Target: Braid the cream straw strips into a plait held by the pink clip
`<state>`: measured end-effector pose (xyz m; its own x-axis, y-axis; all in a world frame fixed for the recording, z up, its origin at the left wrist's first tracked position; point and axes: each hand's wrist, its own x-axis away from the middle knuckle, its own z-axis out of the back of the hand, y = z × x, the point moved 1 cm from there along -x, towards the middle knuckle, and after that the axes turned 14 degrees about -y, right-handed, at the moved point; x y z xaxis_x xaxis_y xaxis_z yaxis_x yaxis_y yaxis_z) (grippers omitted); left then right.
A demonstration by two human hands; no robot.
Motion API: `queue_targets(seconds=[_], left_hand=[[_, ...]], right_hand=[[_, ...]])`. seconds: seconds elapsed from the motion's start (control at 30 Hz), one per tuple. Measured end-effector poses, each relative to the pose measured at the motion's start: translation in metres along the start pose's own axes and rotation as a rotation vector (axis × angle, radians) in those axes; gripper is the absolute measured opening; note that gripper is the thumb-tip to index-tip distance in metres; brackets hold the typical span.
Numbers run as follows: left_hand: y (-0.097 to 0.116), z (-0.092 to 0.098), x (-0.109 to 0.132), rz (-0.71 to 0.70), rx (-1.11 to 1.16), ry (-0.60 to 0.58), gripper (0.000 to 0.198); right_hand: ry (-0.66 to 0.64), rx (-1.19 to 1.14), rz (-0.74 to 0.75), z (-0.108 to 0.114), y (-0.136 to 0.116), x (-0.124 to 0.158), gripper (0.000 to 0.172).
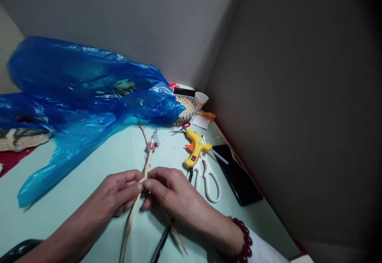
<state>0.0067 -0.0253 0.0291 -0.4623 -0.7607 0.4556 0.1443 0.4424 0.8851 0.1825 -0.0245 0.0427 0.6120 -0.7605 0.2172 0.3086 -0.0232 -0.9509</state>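
Observation:
Both of my hands meet at the front middle of the table, pinching a pale straw braid (147, 161). My left hand (123, 191) grips it from the left with thumb and fingers pressed together. From the other side my right hand (167, 187) closes on the same spot, its fingertips partly hidden. Loose flat strands (131, 219) hang down toward me below the hands. Farther up, the braid runs to a small pink clip (152, 145) with thin wire-like parts. A thinner braided piece (143, 131) stretches beyond the clip.
Right of my hands lie a yellow glue gun (197, 145), white-handled scissors (211, 181) and a black phone (238, 175). A large blue plastic bag (89, 84) covers the back left. Behind stand a woven basket (189, 108) and a paper cup (201, 99). Walls close off the back and right.

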Motion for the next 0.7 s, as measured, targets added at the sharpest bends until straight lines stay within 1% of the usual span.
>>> queue_targets(seconds=[0.03,0.07,0.17,0.27,0.33,0.4,0.5,0.57,0.63,0.7], left_hand=[[0.000,0.000,-0.001,0.006,-0.024,-0.011,0.029],[0.001,0.001,-0.002,0.009,-0.054,-0.026,0.029],[0.001,0.001,-0.003,-0.016,-0.239,-0.049,0.032],[0.001,0.003,0.001,-0.051,-0.536,-0.011,0.041],[0.000,0.005,0.005,-0.036,-0.672,0.027,0.047],[-0.001,0.006,0.008,-0.040,-0.698,0.050,0.055],[-0.005,0.000,0.010,-0.039,-0.564,0.020,0.057],[-0.013,-0.009,0.011,0.022,-0.486,0.002,0.056],[-0.024,-0.017,0.010,0.029,-0.544,0.023,0.056],[-0.036,-0.023,0.009,-0.113,-0.748,0.048,0.050]], right_hand=[[-0.064,-0.107,-0.005,0.000,0.003,-0.004,0.018],[-0.083,-0.162,-0.002,0.000,0.006,-0.008,0.018],[-0.002,-0.137,0.016,0.000,0.011,-0.014,0.025],[0.047,-0.137,-0.006,-0.001,0.011,-0.014,0.029],[0.086,-0.130,-0.032,-0.002,0.010,-0.012,0.029],[0.125,-0.096,-0.021,-0.004,0.010,-0.011,0.028],[0.145,-0.080,0.060,-0.007,0.010,-0.009,0.031],[0.143,-0.105,0.088,-0.007,0.011,-0.009,0.033],[0.125,-0.161,0.072,-0.007,0.012,-0.009,0.032],[0.098,-0.249,0.038,-0.007,0.011,-0.009,0.029]])
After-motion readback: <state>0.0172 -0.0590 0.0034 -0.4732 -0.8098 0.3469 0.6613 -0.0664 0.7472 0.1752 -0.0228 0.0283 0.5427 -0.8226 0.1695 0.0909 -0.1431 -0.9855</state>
